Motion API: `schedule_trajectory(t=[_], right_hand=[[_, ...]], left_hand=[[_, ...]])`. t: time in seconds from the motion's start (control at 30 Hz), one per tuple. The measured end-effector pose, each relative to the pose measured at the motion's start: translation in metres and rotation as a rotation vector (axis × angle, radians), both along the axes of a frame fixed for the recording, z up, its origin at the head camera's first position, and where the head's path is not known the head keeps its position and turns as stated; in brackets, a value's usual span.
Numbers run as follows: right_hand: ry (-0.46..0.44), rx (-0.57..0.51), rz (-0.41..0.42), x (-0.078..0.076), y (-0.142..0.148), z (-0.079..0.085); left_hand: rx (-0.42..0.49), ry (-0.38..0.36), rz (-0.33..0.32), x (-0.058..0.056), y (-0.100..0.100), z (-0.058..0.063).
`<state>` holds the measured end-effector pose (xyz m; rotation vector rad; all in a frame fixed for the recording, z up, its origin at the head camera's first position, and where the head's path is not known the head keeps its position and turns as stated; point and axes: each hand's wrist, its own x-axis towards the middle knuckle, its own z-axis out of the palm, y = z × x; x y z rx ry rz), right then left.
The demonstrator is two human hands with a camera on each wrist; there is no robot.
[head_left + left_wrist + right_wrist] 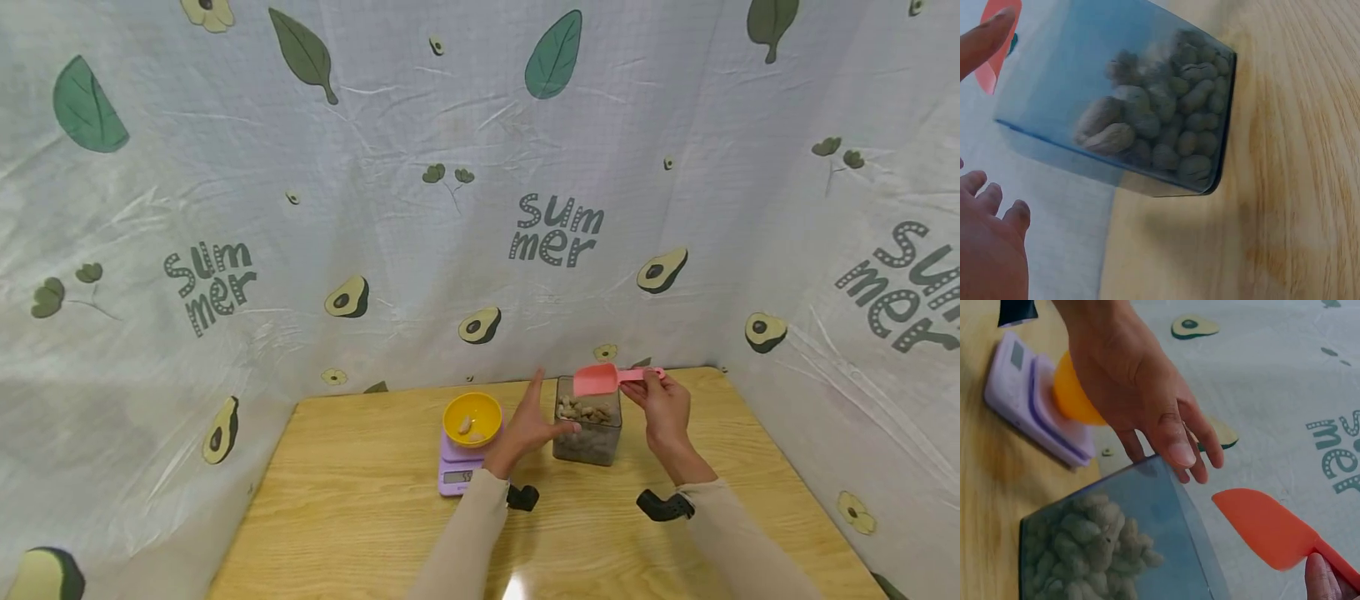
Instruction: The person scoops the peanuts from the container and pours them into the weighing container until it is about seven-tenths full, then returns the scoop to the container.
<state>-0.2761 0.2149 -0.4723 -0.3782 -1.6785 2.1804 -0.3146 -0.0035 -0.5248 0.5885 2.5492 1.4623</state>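
Note:
My right hand (663,408) grips the handle of a pink scoop (596,380) above the far side of a clear square container (588,446). Peanuts in their shells (585,411) fill its lower part. In the right wrist view, no peanuts show on the scoop (1266,528). My left hand (528,429) is spread at the container's left side, its thumb at the near rim and its fingers stretched out. A yellow bowl (448,422) with a few peanuts in it sits on a purple kitchen scale (448,467) to the left.
The light wooden table (337,500) meets a printed white cloth (405,275) right behind the container and scale, with more cloth at both sides. The scale's small display (457,477) shows digits. Black wrist straps with mounts (666,505) stick out below both hands.

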Motion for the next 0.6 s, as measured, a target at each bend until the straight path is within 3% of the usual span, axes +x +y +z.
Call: schedule_trajectory(t=[0.27, 0.43, 0.6], right_hand=[[-0.077, 0.249, 0.048, -0.005, 0.004, -0.008], [-0.045, 0.4, 0.02, -0.008, 0.004, -0.015], [0.038, 0.655, -0.03, -0.008, 0.004, -0.019]], left_hand=[[0.046, -0.058, -0.059, -0.012, 0.01, -0.017], [0.05, -0.056, -0.06, -0.014, 0.015, -0.02], [-0.017, -0.013, -0.033, -0.013, 0.02, -0.019]])
